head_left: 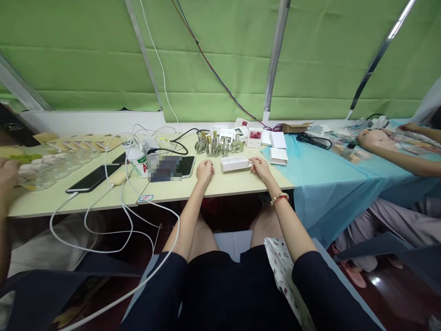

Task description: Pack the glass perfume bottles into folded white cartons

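Observation:
A small white box point(235, 163) with fine print lies on its side near the front of the cream table point(237, 184). At its right end, the fingers of my right hand point(261, 169) are closed on what looks like the end flap. My left hand point(205, 171) rests on the table left of the box, apart from it. Its fingers are curled into a fist, and whatever may be inside is hidden. Behind the box stand several glass perfume bottles point(216, 146) with gold or clear tops. White cartons point(277, 139), some with a red picture, are piled behind and to the right.
Left of my hands lie a phone point(188, 166), a white bottle point(138, 158), a second phone point(93, 178) and looping white cables point(132, 234). A blue cloth point(310, 165) covers the table at right. Another person's arm point(399, 158) reaches in there; a co-worker's hand point(8, 170) is far left.

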A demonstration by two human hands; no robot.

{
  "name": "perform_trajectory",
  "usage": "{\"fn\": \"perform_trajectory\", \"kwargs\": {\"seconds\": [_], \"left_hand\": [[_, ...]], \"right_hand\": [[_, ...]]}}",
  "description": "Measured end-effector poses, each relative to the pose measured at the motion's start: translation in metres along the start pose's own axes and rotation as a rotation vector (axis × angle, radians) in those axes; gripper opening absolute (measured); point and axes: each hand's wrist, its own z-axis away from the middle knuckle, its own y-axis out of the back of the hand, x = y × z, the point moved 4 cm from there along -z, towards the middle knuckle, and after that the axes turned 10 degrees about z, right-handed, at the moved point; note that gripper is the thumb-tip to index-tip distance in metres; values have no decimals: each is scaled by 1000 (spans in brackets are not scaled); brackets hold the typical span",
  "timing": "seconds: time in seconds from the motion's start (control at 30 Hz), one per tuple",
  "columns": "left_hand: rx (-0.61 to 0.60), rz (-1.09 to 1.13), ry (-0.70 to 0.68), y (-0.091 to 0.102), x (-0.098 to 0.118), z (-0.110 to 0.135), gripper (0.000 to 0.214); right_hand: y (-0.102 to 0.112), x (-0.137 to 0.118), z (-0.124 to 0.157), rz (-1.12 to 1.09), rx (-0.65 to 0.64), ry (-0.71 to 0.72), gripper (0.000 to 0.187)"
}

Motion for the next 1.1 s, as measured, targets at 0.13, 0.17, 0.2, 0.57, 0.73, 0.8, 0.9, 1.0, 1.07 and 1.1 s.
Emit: {"fn": "perform_trajectory", "kwargs": {"seconds": [0.13, 0.17, 0.2, 0.57, 0.73, 0.8, 0.9, 1.0, 1.07, 1.1], "left_hand": [[-12, 12, 17, -2, 0, -1, 20], [-13, 10, 19, -3, 0, -2, 20], [-13, 8, 21, -4, 0, -2, 20], [5, 16, 35, -3, 2, 0, 20], [-3, 11, 32, -2, 3, 1, 20], [-7, 4, 27, -1, 3, 1, 20], [-14, -6, 25, 0, 2, 1, 20], [-14, -20, 25, 1, 1, 0, 21], [-11, -26, 23, 1, 0, -1, 22], [-11, -28, 23, 1, 0, -2, 22]], "right_hand": [[1, 1, -2, -10, 18, -8, 14], [2, 1, -3, -12, 23, -11, 14], [2, 1, -4, -12, 26, -13, 13], [2, 4, -6, 24, 18, -14, 15], [1, 3, -5, 33, 10, 1, 15], [1, 4, -5, 40, 13, 6, 17], [0, 5, -4, 63, 27, 15, 20], [-2, 5, -3, 114, 36, 33, 21], [-3, 3, -1, 159, 47, 48, 22], [-3, 2, 0, 183, 61, 52, 22]]}}
